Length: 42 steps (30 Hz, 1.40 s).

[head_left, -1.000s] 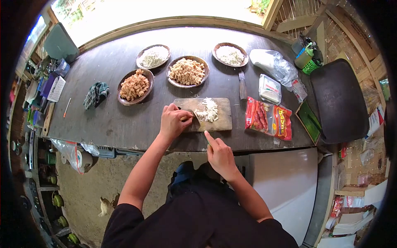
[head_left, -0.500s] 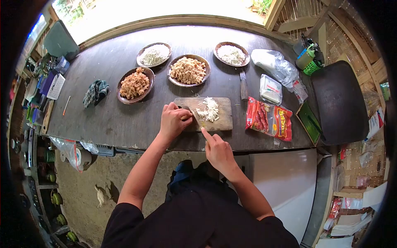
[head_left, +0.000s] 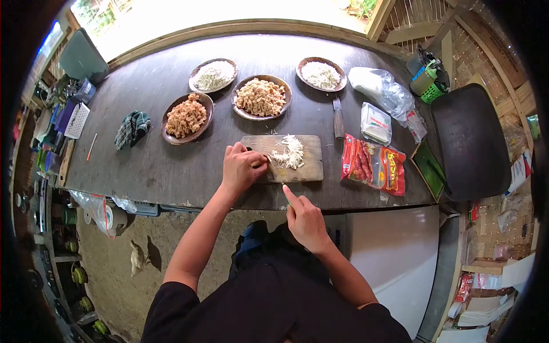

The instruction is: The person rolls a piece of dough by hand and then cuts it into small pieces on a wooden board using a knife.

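My right hand (head_left: 307, 220) is closed around the handle of a knife (head_left: 276, 172), its index finger stretched along the knife and its blade angled up over the near edge of a wooden cutting board (head_left: 311, 166). At the board's left side, the bent fingers of my left hand (head_left: 243, 168) press down beside the blade. What they hold is mostly hidden under them. Thin white shreds (head_left: 291, 153) lie piled on the board just right of my left fingers.
Behind the board stand plates of brown crumbly pieces (head_left: 186, 117), tan pieces (head_left: 261, 97) and white shreds (head_left: 213, 75), (head_left: 321, 75). To the right lie a cleaver (head_left: 338, 120), a red sausage packet (head_left: 373, 164), a white packet (head_left: 376, 123) and a plastic bag (head_left: 383, 88). A checked cloth (head_left: 132, 130) lies left.
My right hand has drawn back slightly toward me and down with the knife. My left hand stays at the board. A small pale animal on the floor has shifted.
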Each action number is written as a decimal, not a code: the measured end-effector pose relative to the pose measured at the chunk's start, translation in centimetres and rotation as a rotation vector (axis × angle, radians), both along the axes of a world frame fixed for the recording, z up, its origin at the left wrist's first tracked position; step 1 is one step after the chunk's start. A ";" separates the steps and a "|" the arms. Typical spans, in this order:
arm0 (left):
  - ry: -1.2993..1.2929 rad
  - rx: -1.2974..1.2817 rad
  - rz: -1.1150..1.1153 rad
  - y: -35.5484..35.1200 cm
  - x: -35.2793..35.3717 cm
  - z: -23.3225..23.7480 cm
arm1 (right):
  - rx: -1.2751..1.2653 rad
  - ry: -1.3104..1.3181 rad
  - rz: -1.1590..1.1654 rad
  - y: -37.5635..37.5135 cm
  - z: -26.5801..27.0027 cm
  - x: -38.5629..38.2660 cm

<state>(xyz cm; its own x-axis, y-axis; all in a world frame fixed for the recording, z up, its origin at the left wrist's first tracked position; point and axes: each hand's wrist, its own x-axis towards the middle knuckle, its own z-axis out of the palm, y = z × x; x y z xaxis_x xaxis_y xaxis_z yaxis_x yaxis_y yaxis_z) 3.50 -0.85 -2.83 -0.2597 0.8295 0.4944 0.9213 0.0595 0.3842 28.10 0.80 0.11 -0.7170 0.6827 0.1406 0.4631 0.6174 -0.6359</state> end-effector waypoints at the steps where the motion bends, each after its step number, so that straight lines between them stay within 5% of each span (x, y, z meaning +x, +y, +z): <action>1: 0.001 0.001 0.001 0.0 0.0 -0.1 | -0.005 0.007 0.004 0.1 -0.1 -0.1; 42: 0.035 0.008 -0.039 -0.3 -0.1 0.1 | -0.024 0.019 0.039 1.5 0.0 -0.1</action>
<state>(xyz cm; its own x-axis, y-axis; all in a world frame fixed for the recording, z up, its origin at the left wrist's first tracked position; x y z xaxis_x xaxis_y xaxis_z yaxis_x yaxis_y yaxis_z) 3.39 -1.14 -2.73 -0.2101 0.8347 0.5091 0.9357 0.0206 0.3523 28.01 2.27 0.14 -0.7407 0.6574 0.1384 0.4267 0.6194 -0.6589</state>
